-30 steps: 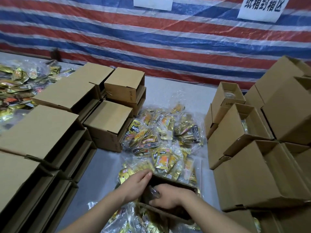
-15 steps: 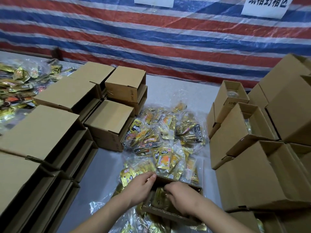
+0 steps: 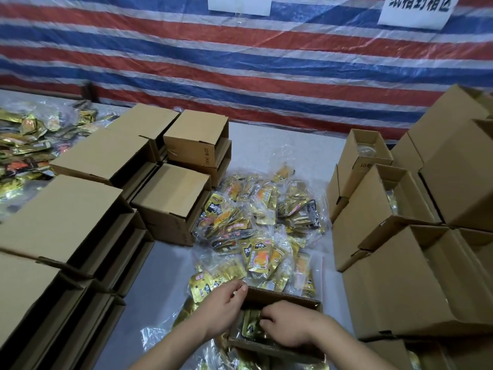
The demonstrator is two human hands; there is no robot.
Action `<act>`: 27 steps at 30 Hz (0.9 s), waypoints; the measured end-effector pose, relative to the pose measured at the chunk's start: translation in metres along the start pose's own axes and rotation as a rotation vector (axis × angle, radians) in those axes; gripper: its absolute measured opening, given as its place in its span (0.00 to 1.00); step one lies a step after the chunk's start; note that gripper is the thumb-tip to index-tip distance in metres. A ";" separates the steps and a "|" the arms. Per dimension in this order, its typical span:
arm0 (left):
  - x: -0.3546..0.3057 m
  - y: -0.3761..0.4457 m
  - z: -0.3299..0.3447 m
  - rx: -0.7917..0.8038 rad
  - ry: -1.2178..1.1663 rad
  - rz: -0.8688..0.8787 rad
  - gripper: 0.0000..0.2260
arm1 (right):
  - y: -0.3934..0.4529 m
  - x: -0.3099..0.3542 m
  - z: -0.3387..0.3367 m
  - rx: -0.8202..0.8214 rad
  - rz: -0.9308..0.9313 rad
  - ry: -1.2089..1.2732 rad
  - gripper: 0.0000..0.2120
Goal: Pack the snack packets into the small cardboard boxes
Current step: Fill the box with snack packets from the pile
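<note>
Striped tarp (image 3: 240, 76), red, white and blue, hangs across the back, with two white paper signs (image 3: 416, 9) at its top edge, and a grey table (image 3: 165, 263) runs beneath it. From the head view, one small open cardboard box (image 3: 277, 299) sits at the near edge, on top of the loose snack packets, gold ones already inside it. Left hand (image 3: 221, 307) holds the box's left wall, fingers bent over the rim near a gold packet. Right hand (image 3: 288, 325) is down inside the box, fingers curled onto the gold packets (image 3: 252, 325) there; whether it pinches one I cannot tell. Just beyond the box spreads the pile of snack packets (image 3: 261, 225) in clear plastic, too many to count. On the left, stacks of closed boxes (image 3: 106, 153), at least six tops showing. On the right, open-topped boxes (image 3: 384, 209) in tiers, three clearly open. Far left, a second heap of packets (image 3: 29, 145).
</note>
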State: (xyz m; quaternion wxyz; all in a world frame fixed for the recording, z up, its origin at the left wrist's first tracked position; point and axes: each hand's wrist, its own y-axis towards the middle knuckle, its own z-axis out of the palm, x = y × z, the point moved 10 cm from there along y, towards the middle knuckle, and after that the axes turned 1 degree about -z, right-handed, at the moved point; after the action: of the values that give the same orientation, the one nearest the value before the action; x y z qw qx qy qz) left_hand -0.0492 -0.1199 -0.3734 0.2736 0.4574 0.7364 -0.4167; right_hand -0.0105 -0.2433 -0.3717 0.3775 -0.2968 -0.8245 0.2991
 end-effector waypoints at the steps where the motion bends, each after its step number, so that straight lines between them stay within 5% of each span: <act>1: 0.001 0.001 0.000 0.013 0.002 -0.006 0.11 | -0.012 0.004 -0.012 -0.034 -0.046 0.048 0.12; 6: -0.001 0.021 -0.009 -0.003 -0.082 -0.040 0.16 | -0.049 -0.006 -0.078 -0.362 -0.137 0.377 0.06; 11: -0.022 0.084 -0.005 -0.010 0.134 -0.088 0.14 | -0.044 -0.056 -0.101 -0.616 -0.045 0.528 0.11; 19: -0.021 0.163 0.045 0.159 0.472 -0.297 0.39 | -0.035 -0.114 -0.101 -0.702 0.063 0.706 0.09; 27: 0.005 0.186 0.060 0.197 0.664 -0.380 0.43 | -0.027 -0.129 -0.097 -0.686 0.116 0.800 0.10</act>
State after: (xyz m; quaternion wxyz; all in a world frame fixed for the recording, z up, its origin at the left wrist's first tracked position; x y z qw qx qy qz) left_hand 0.1174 -0.1260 -0.4746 -0.1067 0.4471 0.8129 -0.3577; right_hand 0.1292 -0.3266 -0.3580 0.5265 -0.5394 -0.6489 -0.1042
